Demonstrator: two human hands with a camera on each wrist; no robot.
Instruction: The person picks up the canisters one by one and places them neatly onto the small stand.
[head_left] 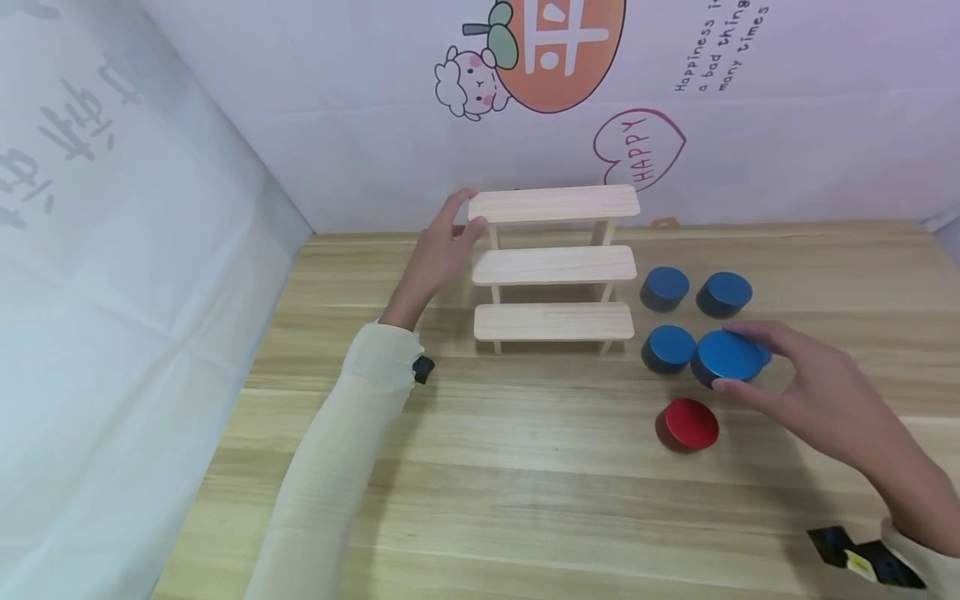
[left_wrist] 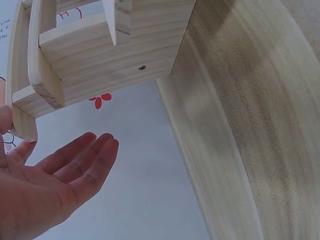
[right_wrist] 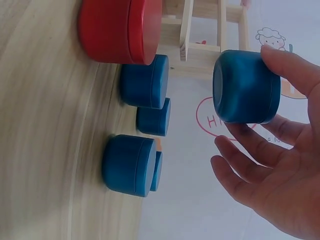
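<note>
A pale wooden three-tier stand (head_left: pixel 553 265) stands near the back of the table. My left hand (head_left: pixel 442 250) pinches the left end of its top board between thumb and forefinger; in the left wrist view the other fingers (left_wrist: pixel 87 167) stretch out below the board. With thumb and fingers my right hand (head_left: pixel 817 387) grips a small blue lidded tin (right_wrist: pixel 245 87), raised off the table to the right of the stand. Several more blue tins (head_left: pixel 668 348) sit below and behind it, one mostly covered by the held tin and hand. A red tin (head_left: pixel 687 425) stands nearest the front.
The wood-grain table (head_left: pixel 480 483) ends at a white printed cloth (head_left: pixel 360 125) behind the stand. Another white cloth (head_left: pixel 135 292) hangs along the left side. Black straps show at both wrists.
</note>
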